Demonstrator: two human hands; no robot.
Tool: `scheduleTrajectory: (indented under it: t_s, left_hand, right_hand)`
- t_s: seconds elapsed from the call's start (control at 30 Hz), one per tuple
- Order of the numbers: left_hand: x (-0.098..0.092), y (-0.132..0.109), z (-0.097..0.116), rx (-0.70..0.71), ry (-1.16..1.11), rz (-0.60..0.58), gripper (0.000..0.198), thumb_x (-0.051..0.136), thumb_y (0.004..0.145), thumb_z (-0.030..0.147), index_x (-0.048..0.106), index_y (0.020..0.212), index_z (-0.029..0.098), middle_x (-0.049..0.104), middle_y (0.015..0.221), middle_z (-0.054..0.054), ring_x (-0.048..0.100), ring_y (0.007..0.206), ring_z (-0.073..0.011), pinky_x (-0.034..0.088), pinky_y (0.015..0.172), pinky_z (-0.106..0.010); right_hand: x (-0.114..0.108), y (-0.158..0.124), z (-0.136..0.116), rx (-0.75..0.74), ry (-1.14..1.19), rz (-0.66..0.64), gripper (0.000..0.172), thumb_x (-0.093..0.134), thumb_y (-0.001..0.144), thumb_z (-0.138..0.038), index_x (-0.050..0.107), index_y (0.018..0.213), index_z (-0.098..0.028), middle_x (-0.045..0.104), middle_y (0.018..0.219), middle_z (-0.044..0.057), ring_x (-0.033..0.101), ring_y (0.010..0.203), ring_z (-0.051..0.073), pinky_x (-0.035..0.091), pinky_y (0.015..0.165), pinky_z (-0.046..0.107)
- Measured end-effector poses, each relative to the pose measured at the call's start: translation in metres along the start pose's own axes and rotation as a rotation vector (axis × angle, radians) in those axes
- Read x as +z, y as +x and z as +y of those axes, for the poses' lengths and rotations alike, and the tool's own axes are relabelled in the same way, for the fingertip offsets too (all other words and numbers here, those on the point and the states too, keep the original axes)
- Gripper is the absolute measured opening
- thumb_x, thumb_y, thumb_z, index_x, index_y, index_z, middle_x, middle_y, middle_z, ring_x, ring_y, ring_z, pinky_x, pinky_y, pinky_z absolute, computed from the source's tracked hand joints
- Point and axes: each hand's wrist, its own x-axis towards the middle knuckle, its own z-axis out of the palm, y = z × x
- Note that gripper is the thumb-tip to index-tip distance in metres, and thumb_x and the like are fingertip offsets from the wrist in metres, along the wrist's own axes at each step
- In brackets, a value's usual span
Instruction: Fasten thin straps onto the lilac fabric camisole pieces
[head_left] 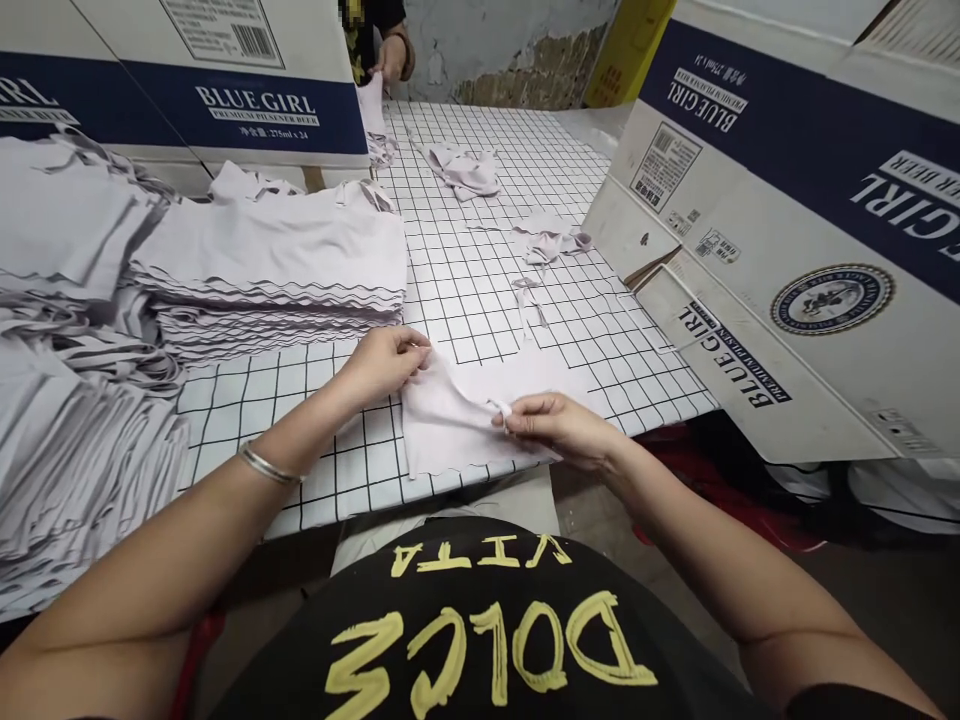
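Observation:
A pale pink-white strappy top [472,425] lies near the front edge of the checked tabletop, its lower hem towards me. My left hand [390,362] pinches its upper left edge between thumb and fingers. With the fingertips of my right hand [551,425] I grip a thin strap of the same top, over its middle right. Another strap stretches away from it across the table. Just left of my left hand rises a neat stack of similar folded tops [277,250] with wavy edges.
More piled garments [82,450] cover the left side. Cardboard beer boxes stand at the back left [180,80] and on the right [787,200]. Loose tops [461,172] lie farther back on the checked table [450,270]. Across it, another person's hand [391,58] holds a pale garment.

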Motion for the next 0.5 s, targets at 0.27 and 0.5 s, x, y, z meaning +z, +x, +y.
scheduleTrajectory:
  t_s: [0.27, 0.5]
  left_hand:
    - [0.03, -0.03, -0.023, 0.361, 0.854, 0.096, 0.02, 0.061, 0.083, 0.036, 0.064, 0.089, 0.017, 0.066, 0.095, -0.012, 0.05, 0.096, -0.0299, 0.03, 0.086, -0.046]
    - [0.027, -0.023, -0.023, 0.241, 0.666, -0.052, 0.012, 0.059, 0.081, 0.03, 0.066, 0.082, 0.021, 0.069, 0.09, -0.007, 0.051, 0.095, -0.0285, 0.025, 0.086, -0.046]
  right_hand:
    - [-0.009, 0.057, -0.045, -0.165, 0.246, 0.144, 0.028, 0.085, 0.058, -0.024, 0.065, 0.075, -0.015, 0.063, 0.071, -0.002, 0.054, 0.06, 0.006, 0.04, 0.053, 0.019]
    - [-0.008, 0.07, -0.033, -0.149, 0.211, 0.124, 0.028, 0.085, 0.059, -0.026, 0.064, 0.076, -0.016, 0.065, 0.078, 0.001, 0.058, 0.067, 0.009, 0.041, 0.053, 0.019]
